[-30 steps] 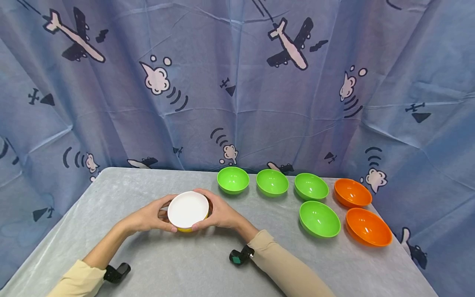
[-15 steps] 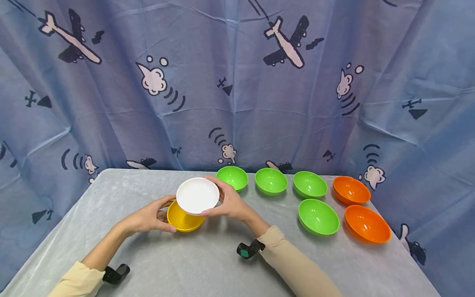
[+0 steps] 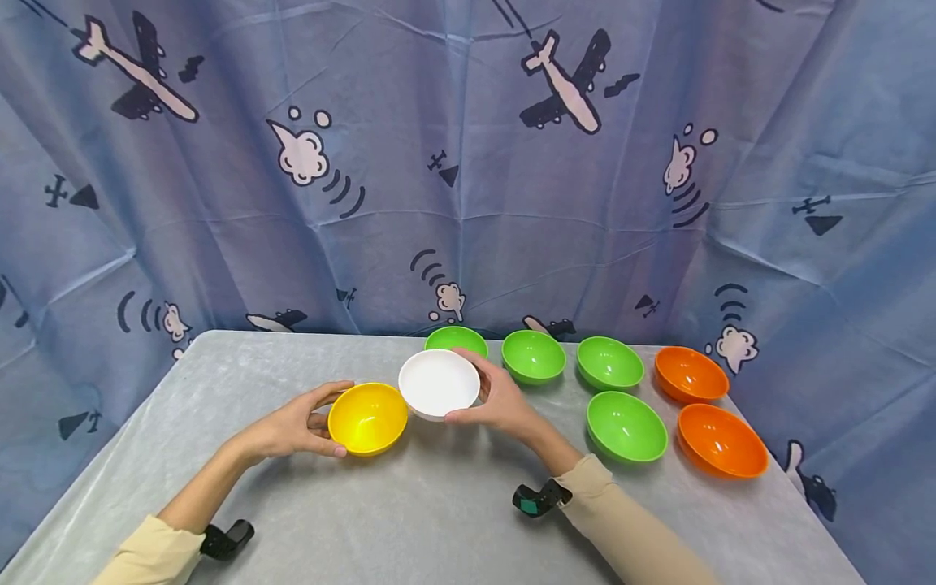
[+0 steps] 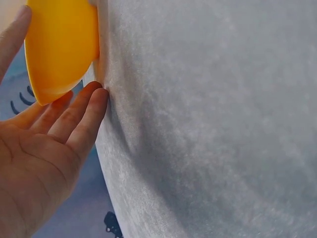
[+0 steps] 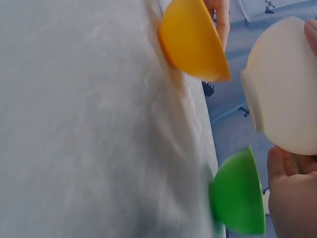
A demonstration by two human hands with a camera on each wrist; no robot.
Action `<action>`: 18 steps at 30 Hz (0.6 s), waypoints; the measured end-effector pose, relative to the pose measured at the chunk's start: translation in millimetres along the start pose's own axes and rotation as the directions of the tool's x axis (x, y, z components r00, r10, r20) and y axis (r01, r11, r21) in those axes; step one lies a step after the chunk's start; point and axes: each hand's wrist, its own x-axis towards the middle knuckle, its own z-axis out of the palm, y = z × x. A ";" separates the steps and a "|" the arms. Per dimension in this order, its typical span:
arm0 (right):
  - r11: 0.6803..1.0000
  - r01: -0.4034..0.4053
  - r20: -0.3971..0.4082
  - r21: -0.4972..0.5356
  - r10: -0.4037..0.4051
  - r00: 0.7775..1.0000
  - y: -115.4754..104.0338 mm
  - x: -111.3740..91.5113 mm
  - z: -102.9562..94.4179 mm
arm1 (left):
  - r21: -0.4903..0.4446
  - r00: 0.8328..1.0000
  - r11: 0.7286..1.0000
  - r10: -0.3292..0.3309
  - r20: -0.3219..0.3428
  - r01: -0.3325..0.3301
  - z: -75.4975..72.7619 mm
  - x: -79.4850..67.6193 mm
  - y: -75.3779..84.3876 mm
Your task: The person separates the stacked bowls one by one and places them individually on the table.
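In the head view a yellow bowl [image 3: 368, 418] stands upright on the table, left of centre. My left hand [image 3: 296, 425] holds it from the left, thumb at the near rim and fingers round the far side; the left wrist view shows the thumb [image 4: 15, 37] against the bowl's edge. Raised above the table, a white bowl [image 3: 439, 384] is gripped at its right side by my right hand [image 3: 500, 398]. The right wrist view shows the white bowl's [image 5: 287, 89] outer wall and foot, clear of the table. Part of a green bowl [image 3: 457, 340] is hidden behind it.
Two more green bowls [image 3: 534, 357] [image 3: 610, 363] line the back edge of the grey-covered table [image 3: 409, 520]. Another green bowl [image 3: 626, 426] stands nearer. Two orange bowls [image 3: 691, 374] [image 3: 723, 441] sit at the right edge. A blue patterned curtain [image 3: 380, 268] hangs behind.
My right hand has lifted the white bowl out of the yellow bowl and carried it to the right. The left hand and the yellow bowl have stayed in place.
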 end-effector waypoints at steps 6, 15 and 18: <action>0.998 -0.046 -0.043 -0.054 0.044 0.998 1.8 -16.8 -17.1 | 0.017 1.000 1.000 0.002 -0.005 -0.001 0.5 -0.6 0.2; 0.994 -0.055 -0.073 -0.092 0.048 0.996 2.5 -47.6 -43.6 | 0.014 1.000 1.000 -0.006 0.003 0.006 -0.5 0.7 -0.3; 0.992 -0.061 -0.081 -0.108 0.052 0.995 4.3 -58.2 -49.8 | 0.009 1.000 1.000 -0.013 0.003 0.013 -0.7 0.7 0.1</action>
